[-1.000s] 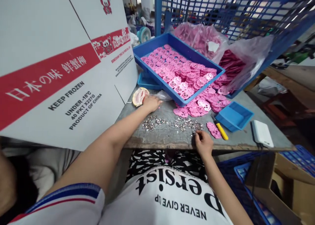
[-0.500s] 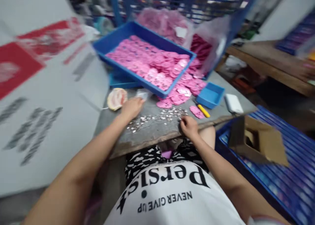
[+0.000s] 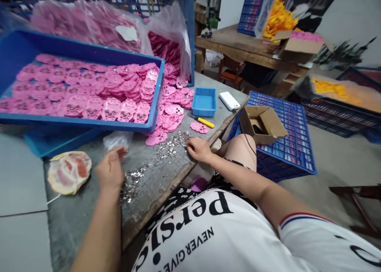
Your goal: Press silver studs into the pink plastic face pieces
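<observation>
One left hand (image 3: 110,172) by one bag (image 3: 116,139), right hand (image 3: 200,149) at many metal bits (image 3: 173,146) (cannot tell either grip's state)

the left hand (image 3: 110,172) has turned on edge, seemingly lifted off the table (image 3: 154,181).

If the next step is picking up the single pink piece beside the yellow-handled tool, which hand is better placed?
Probably the right hand: it is at the small metal parts, close to the pink piece. The left hand is farther away, near the clear plastic bag.
</observation>
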Demonstrator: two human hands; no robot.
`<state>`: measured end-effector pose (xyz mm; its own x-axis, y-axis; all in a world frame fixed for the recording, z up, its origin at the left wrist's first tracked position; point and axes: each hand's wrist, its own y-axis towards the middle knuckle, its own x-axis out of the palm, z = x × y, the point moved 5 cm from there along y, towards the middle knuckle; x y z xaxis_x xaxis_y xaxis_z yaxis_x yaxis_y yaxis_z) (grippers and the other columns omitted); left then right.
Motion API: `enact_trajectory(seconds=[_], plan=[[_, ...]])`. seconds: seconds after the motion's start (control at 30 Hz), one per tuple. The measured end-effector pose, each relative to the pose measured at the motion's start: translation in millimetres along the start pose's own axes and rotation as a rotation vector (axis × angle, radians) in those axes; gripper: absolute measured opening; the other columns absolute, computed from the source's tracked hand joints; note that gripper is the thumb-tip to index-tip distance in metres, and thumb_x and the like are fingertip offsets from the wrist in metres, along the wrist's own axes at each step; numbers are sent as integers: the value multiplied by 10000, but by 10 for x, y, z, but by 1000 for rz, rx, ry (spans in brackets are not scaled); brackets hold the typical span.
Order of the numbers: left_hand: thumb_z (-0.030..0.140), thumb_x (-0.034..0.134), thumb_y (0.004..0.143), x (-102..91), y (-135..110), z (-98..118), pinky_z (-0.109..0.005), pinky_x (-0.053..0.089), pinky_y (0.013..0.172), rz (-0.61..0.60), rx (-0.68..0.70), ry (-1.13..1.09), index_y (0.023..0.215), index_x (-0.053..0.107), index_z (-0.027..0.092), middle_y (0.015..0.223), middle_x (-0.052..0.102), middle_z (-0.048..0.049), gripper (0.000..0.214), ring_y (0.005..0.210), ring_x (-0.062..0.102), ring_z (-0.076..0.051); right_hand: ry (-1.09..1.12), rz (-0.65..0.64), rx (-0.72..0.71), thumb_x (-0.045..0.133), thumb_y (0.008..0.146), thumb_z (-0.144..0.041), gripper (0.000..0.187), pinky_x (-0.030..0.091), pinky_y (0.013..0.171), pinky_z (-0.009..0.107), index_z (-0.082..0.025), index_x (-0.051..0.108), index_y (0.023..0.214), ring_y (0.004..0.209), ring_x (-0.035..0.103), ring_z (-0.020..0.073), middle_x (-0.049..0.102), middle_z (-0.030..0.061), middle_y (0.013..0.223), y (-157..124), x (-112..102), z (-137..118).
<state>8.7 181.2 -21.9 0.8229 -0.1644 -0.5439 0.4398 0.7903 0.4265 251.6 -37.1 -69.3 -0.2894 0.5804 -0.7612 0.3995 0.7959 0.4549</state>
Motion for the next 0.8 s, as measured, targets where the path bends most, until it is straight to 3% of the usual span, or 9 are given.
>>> enact_trajectory(seconds=[0.1,0.17,0.43,0.8], plan=[[646,420,945,-38,-44,-94,-401,612,760,112,-102,-295,1073,699,113,944,775,-150,615,764,743,-229,-10,-8,12,574,867,-151,150,490,790,316,-196,696,941,834,648,208,739,73,878,6,-8,4],[672,451,922,-55,-65,-90,-383,600,708,142,-112,-374,1017,707,117,892,771,-135,619,711,726,-217,-14,-15,17,573,866,-149,151,491,790,320,-190,696,944,839,650,212,739,79,887,10,-9,3],[693,438,918,-48,-91,-36,-367,568,663,127,-114,-468,921,728,215,845,781,-58,559,670,708,-206,-21,-38,45,576,873,-163,154,500,827,319,-204,695,962,875,662,207,746,67,911,3,-10,6],[790,467,859,-56,-90,-85,-330,543,648,126,-125,-546,906,743,195,804,774,-55,658,640,695,-184,-30,-40,59,554,874,-167,169,507,829,328,-187,698,960,886,670,221,750,88,922,10,-21,5]])
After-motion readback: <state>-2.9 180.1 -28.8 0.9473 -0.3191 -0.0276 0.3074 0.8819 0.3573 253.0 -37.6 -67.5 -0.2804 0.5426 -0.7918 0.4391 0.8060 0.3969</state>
